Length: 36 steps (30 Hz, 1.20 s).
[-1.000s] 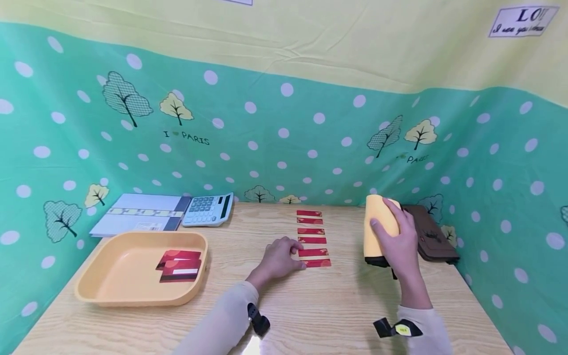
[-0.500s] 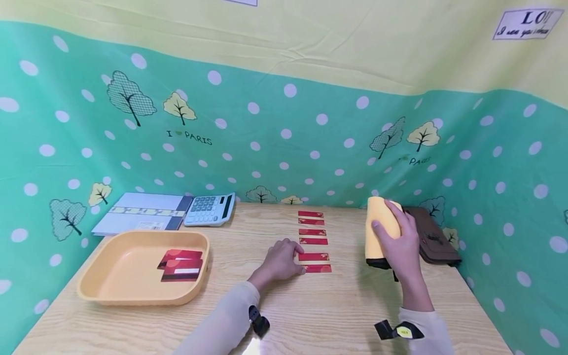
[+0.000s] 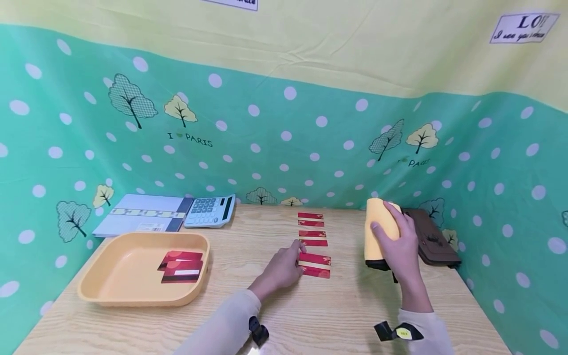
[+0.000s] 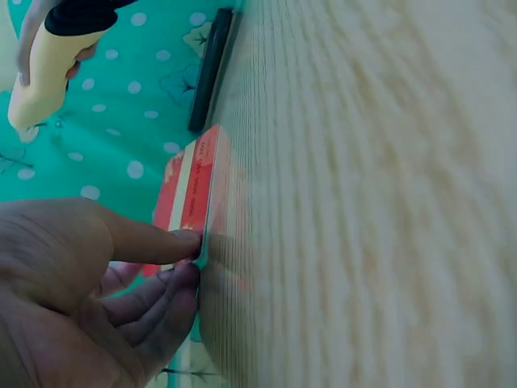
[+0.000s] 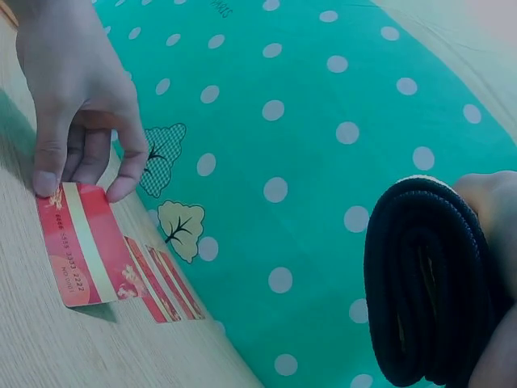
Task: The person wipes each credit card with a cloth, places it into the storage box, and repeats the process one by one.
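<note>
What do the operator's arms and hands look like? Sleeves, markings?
Left hand and right hand: ungloved. Left sleeve, right sleeve: plain, pale off-white. Left black wrist unit; right black wrist unit with a yellow oval label.

Smooth plastic-looking card, matt cloth-like roll, smooth plastic tray, wood-grained tabletop

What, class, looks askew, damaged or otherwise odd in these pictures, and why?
Nothing looks spilled or damaged. One mild oddity: the two bank cards in the peach plastic tray overlap unevenly, showing striped backs, whereas the numbered card in the left hand shows its front.
</note>
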Available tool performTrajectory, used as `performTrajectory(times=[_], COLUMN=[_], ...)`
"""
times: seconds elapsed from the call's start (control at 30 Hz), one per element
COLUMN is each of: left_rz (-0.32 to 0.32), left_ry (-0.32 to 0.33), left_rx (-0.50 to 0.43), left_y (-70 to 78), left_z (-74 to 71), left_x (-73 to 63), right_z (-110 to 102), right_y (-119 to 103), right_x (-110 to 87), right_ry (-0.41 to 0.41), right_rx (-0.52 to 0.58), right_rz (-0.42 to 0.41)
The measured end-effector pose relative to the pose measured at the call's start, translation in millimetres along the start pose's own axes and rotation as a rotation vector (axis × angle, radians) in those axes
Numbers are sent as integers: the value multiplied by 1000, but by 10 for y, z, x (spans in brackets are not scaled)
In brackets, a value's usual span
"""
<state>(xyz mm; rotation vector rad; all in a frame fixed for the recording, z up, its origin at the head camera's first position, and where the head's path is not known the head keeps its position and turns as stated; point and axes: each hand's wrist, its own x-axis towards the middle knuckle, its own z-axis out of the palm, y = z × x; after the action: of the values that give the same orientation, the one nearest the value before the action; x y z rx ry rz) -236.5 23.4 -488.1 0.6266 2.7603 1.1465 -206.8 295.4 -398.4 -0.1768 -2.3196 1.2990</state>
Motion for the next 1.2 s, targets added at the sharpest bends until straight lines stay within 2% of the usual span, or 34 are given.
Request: performTrajectory(times=[0.2,0.37,0.57,0.77,0.97,1.2], left_rz=[5,-25,-29,-68,-87,-71], left_ry=[51,113,250,286,311,294], left_rx=[-171,-315,-437,-617,-670,-703], left_y=[-60,-90,-52,1,38,67], left_z=[-92,-332,-630,-784,-909,-973], left_x=[-36,-136,-239,-294,-339,-374], right_z=[-4,43,173,300,387,487], right_y=[4,5,-20,-139,-246,-361], right_x=[-6,-10,-49,-159,-276,-381], right_ry=[0,-9,-50,-98,-133,-193], right_rx=[3,5,14,20,53,105], right_rz=[-6,-19,-74,-121,-140,-172])
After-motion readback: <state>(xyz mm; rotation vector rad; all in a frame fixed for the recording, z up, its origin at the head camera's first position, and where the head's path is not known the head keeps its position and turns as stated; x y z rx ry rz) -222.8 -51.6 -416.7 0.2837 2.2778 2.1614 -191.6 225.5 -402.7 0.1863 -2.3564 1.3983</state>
